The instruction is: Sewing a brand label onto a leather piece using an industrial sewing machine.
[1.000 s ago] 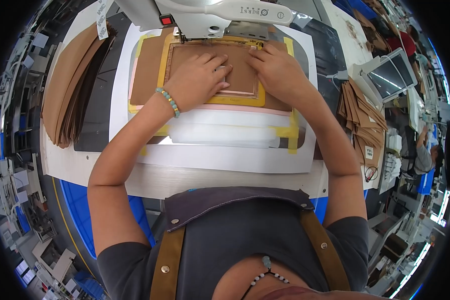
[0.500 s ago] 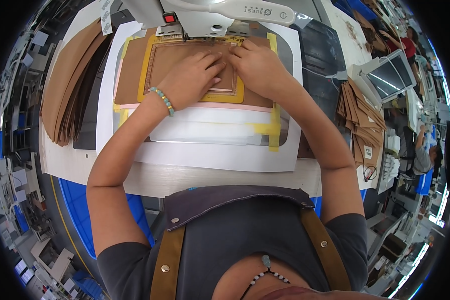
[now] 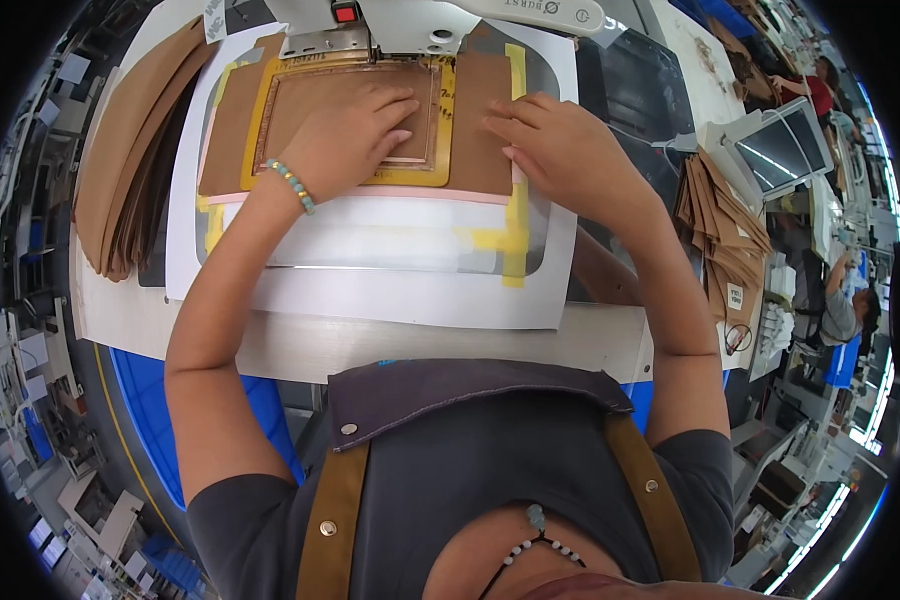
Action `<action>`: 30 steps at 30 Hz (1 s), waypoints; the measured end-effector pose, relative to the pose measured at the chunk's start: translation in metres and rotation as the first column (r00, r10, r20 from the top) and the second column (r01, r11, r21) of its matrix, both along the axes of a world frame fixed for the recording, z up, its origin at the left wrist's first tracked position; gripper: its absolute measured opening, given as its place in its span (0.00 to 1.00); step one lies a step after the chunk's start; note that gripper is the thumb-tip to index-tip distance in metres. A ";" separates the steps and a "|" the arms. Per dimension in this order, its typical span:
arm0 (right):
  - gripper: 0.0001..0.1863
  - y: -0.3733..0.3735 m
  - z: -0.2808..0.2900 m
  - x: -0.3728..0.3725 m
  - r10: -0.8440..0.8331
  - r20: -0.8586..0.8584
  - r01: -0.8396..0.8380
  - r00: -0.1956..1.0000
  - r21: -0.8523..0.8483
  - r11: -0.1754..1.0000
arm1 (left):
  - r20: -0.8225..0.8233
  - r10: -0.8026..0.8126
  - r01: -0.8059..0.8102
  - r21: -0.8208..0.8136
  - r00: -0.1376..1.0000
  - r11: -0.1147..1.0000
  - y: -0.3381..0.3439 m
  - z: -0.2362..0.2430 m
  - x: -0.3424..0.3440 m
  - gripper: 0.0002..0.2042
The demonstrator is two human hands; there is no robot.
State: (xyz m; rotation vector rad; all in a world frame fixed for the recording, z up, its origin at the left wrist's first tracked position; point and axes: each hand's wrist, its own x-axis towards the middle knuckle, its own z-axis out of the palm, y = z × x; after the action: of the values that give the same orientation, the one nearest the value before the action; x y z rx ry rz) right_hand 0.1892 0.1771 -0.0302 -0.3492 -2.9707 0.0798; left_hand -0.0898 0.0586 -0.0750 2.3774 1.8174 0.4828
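Note:
My left hand (image 3: 355,135) lies on a brown panel (image 3: 482,85), its fingers stretched toward the right inside a yellow rectangular template frame (image 3: 444,130). That frame lies on the panel, its far edge close to the sewing machine head (image 3: 410,22). My right hand (image 3: 575,150) is at the panel's right edge beside a strip of yellow tape (image 3: 514,230), fingers extended and apart, gripping nothing. Under the panel is a large white sheet (image 3: 400,302) with a taped, clear-looking inner area. The needle area is partly hidden by the machine head.
A tall stack of brown pieces (image 3: 135,150) stands on the left of the table. More brown pieces (image 3: 715,235) lie at the right, near a tilted screen (image 3: 785,145). A blue bin (image 3: 150,415) is below the table's front edge. Other people sit farther right.
The white sheet, panel and yellow frame have shifted left relative to the machine head. My left hand moved along with them. My right hand left the frame and moved rightward to the panel's edge.

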 end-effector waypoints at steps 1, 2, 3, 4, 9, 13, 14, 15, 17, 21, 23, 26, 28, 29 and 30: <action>0.19 -0.001 0.000 0.004 -0.002 -0.002 0.002 1.000 -0.027 1.000 | 0.042 0.037 -0.035 -0.040 0.998 0.999 -0.003 0.002 -0.003 0.19; 0.19 -0.002 0.000 0.006 -0.007 -0.003 0.007 1.000 -0.034 0.999 | 0.041 0.032 -0.030 -0.047 0.999 0.998 -0.007 0.006 -0.007 0.19; 0.19 -0.003 0.001 0.005 0.006 -0.008 -0.006 1.000 -0.045 0.999 | 0.047 0.023 -0.021 -0.055 0.999 0.998 -0.012 0.014 -0.011 0.19; 0.20 -0.004 0.001 0.004 0.020 -0.011 -0.021 1.000 -0.054 0.998 | 0.057 0.016 -0.013 -0.061 0.998 0.998 -0.018 0.019 -0.016 0.19; 0.18 -0.003 -0.013 -0.028 0.131 -0.109 -0.125 0.985 0.059 0.990 | 0.055 -0.104 0.107 -0.045 0.993 0.993 -0.039 0.022 -0.022 0.20; 0.22 -0.001 -0.038 -0.050 0.192 -0.205 -0.162 0.960 0.155 0.975 | 0.002 -0.195 0.195 -0.023 0.981 0.981 -0.041 0.008 -0.015 0.24; 0.22 -0.001 -0.044 -0.050 0.192 -0.203 -0.162 0.960 0.155 0.974 | 0.004 -0.195 0.195 -0.022 0.981 0.980 -0.039 0.006 -0.017 0.24; 0.23 -0.003 -0.049 -0.051 0.167 -0.175 -0.140 0.970 0.158 0.978 | 0.012 -0.200 0.200 -0.034 0.980 0.979 -0.038 0.006 -0.018 0.25; 0.24 -0.003 -0.055 -0.051 0.141 -0.146 -0.118 0.979 0.160 0.980 | 0.022 -0.205 0.206 -0.046 0.979 0.977 -0.034 0.005 -0.021 0.25; 0.23 -0.007 -0.052 -0.050 0.136 -0.136 -0.114 0.981 0.159 0.981 | 0.050 -0.232 0.234 -0.056 0.972 0.971 -0.026 0.003 -0.026 0.24; 0.23 -0.008 -0.052 -0.052 0.128 -0.136 -0.107 0.982 0.152 0.983 | 0.076 -0.249 0.254 -0.061 0.966 0.965 -0.024 0.003 -0.028 0.23; 0.24 -0.007 -0.050 -0.051 0.114 -0.106 -0.100 0.988 0.123 0.987 | 0.117 -0.255 0.267 -0.103 0.960 0.958 -0.018 0.005 -0.028 0.21; 0.24 -0.007 -0.052 -0.049 0.118 -0.121 -0.104 0.986 0.117 0.988 | 0.148 -0.253 0.273 -0.132 0.956 0.953 -0.015 0.004 -0.030 0.19; 0.24 -0.005 -0.052 -0.047 0.113 -0.123 -0.099 0.986 0.119 0.988 | 0.145 -0.258 0.277 -0.131 0.955 0.952 -0.013 0.004 -0.030 0.19; 0.23 -0.003 -0.051 -0.045 0.147 -0.133 -0.132 0.980 0.111 0.985 | 0.143 -0.255 0.274 -0.129 0.956 0.953 -0.013 0.004 -0.031 0.19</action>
State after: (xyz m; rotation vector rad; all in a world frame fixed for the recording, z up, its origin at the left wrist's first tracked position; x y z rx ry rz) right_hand 0.1444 0.1743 -0.0809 -0.1163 -2.8421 -0.0306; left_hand -0.1210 0.0458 -0.0715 2.3814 1.4017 0.4376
